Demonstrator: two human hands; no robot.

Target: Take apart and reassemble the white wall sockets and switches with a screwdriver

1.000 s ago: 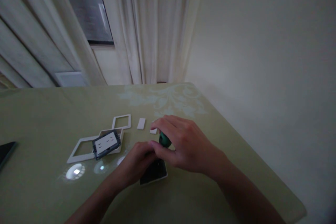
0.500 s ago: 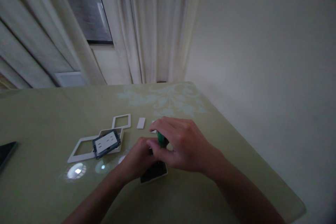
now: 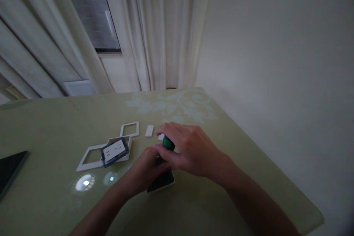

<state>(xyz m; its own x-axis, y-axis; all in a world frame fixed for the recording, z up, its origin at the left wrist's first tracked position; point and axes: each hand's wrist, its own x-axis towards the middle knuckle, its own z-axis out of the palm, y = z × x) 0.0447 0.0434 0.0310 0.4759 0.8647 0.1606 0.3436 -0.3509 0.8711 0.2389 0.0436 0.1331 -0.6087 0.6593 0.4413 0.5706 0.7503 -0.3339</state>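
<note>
My right hand is closed around the rounded green handle of a screwdriver, held upright with its lower end hidden by my fingers. Beneath it lies a dark-backed wall switch with a thin white rim, on the table. The fingers of my left hand are closed on this switch from the left, close to the right thumb. Just beyond my right fingertips, a small white plate is partly covered.
Left of my hands, a wall socket with a dark edge rests across white frames. Farther back are another white frame and a small white plate. A dark flat object lies far left; a wall borders the right.
My right fingers have shifted slightly around the green handle, and more of its top shows. The whole view has swung a little to the left. Both hands keep their places.
</note>
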